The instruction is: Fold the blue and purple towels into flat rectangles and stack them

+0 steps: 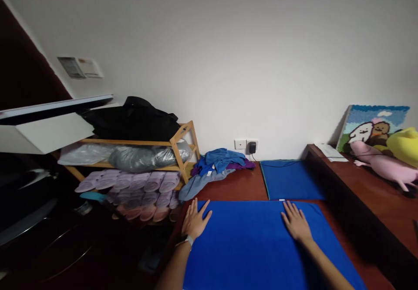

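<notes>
A large blue towel (pixel 248 242) lies spread flat on the reddish-brown table (pixel 235 189). My left hand (pixel 196 219), with a watch on the wrist, rests fingers spread at the towel's far left corner. Near its far right part, my right hand (pixel 296 220) lies flat with the fingers stretched out. Neither hand grips anything. Just beyond the towel's far edge is a folded blue cloth (pixel 294 180) with a green border. A crumpled heap of blue, purple and grey-blue cloths (pixel 217 163) sits at the back left.
Left of the table stands a wooden rack (pixel 178 150) with several slippers (pixel 137 181), plastic-wrapped items and a black bag (pixel 137 118). A black plug (pixel 252 147) with a cable is in the wall socket. On the raised right surface lie a pink plush toy (pixel 382 163) and a picture (pixel 375 124).
</notes>
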Demonstrator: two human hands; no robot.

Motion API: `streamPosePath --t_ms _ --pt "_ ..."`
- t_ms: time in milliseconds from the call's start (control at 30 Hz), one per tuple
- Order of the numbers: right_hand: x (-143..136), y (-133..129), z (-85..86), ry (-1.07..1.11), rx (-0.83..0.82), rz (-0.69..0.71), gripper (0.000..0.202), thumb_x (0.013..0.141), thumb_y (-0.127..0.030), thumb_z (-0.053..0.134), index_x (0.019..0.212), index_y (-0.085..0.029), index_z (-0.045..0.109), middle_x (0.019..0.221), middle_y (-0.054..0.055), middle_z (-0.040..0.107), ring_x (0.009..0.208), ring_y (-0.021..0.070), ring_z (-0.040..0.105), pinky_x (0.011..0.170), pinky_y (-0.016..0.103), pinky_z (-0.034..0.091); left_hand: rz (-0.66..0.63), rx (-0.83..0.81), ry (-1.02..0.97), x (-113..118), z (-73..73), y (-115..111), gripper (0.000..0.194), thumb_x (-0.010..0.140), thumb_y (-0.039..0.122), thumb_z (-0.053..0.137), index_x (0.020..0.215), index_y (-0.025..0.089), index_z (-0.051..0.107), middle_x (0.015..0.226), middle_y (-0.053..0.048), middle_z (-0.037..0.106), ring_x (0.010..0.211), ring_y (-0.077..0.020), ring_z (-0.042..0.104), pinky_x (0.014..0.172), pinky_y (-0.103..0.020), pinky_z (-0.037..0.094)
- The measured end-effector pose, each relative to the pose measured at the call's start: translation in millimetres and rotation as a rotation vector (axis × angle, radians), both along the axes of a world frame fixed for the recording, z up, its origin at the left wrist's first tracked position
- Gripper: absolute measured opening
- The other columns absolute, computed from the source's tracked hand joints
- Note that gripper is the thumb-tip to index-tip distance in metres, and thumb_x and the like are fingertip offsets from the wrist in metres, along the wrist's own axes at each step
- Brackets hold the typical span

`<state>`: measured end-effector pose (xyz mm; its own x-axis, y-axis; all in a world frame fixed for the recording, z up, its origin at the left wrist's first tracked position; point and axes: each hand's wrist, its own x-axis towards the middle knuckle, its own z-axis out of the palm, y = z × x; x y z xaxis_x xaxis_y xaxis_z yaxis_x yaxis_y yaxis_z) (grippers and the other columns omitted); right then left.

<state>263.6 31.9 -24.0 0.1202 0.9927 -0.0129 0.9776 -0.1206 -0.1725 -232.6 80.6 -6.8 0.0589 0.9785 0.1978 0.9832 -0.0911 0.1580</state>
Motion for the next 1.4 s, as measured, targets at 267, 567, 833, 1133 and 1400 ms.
streamPosePath --t_ms 267,567,833,1133,1400 --pt "105 -1 -23.8 -0.059 0.002 -0.183 0.075 0.096 -0.061 0.02 0.162 -0.026 0.023 0.17 0.004 0.022 0.156 0.0303 0.018 0.124 0.053 0.018 0.024 -0.022 0.001 1 2.6 1 0.058 0.099 0.063 0.041 0.153 0.043 0.041 0.17 0.0 0.025 0.156 -0.0346 0.021 0.122 -0.053 0.025" --pt "112 -3 -26.1 -0.024 -0.002 -0.184 0.072 0.095 -0.063 0.024 0.161 -0.034 0.026 0.171 0.002 0.019 0.156 0.0335 0.017 0.122 0.058 0.02 0.031 -0.07 -0.007 2 6.4 0 0.06 0.099 0.067 0.038 0.154 0.043 0.039 0.171 0.001 0.022 0.156 -0.0344 0.019 0.123 -0.052 0.023" --pt "75 1 -3.5 -0.114 -0.008 -0.287 0.069 0.097 -0.053 0.024 0.159 -0.026 0.035 0.166 0.01 0.031 0.153 0.0358 0.026 0.121 0.061 0.018 0.036 -0.061 -0.017 4 9.2 -4 0.06 0.099 0.064 0.041 0.155 0.043 0.037 0.172 -0.001 0.019 0.156 -0.0364 0.019 0.123 -0.051 0.023" --pt "-170 7 40.7 0.097 0.037 0.401 0.068 0.104 -0.053 0.019 0.16 -0.017 0.029 0.166 0.003 0.026 0.156 0.0225 0.02 0.127 0.044 0.013 0.043 -0.05 -0.015 4 7.8 -4 0.059 0.099 0.063 0.043 0.155 0.044 0.038 0.171 0.001 0.022 0.156 -0.0346 0.021 0.124 -0.051 0.022" --pt "-57 2 10.4 0.024 0.005 0.195 0.068 0.102 -0.055 0.02 0.161 -0.023 0.025 0.167 0.001 0.025 0.156 0.0214 0.016 0.127 0.046 0.012 0.033 -0.035 -0.006 3 5.1 -2 0.059 0.099 0.064 0.041 0.155 0.044 0.037 0.171 0.001 0.022 0.156 -0.0352 0.02 0.123 -0.051 0.024"
